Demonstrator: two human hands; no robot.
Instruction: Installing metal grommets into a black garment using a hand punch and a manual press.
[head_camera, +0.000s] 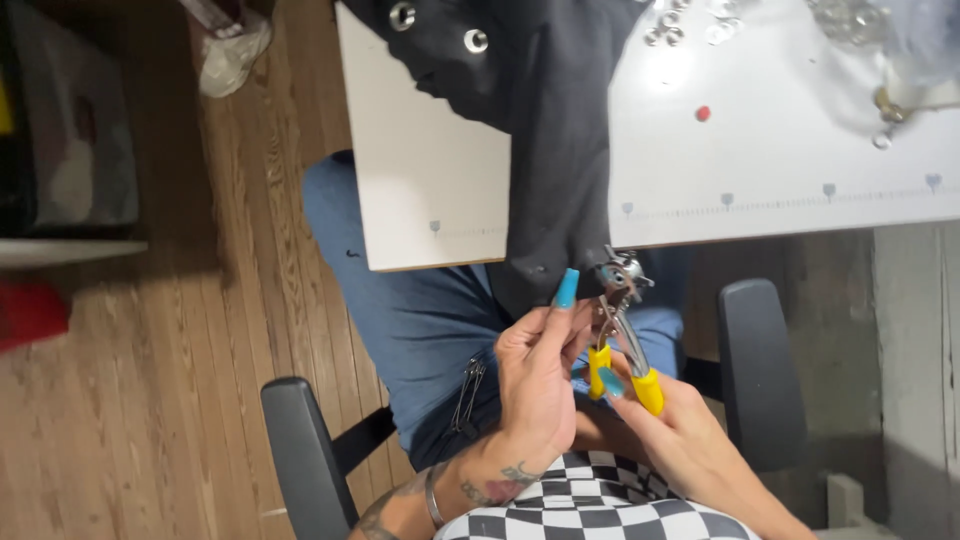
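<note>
A black fabric piece (545, 120) with metal eyelets hangs off the front edge of a white table (430, 190) down to my lap. My left hand (535, 375) pinches the fabric's lower edge, its long turquoise nail pointing up. My right hand (680, 430) grips the yellow handles of a metal punch plier (622, 325). The plier's head sits at the fabric's lower hem, just under the table edge.
Loose metal eyelets (690, 25) and a small red dot (703, 113) lie on the table top, with clear plastic (900, 40) at the far right. Black chair armrests (300, 440) flank my lap. Wooden floor lies to the left, with a shoe (228, 45) on it.
</note>
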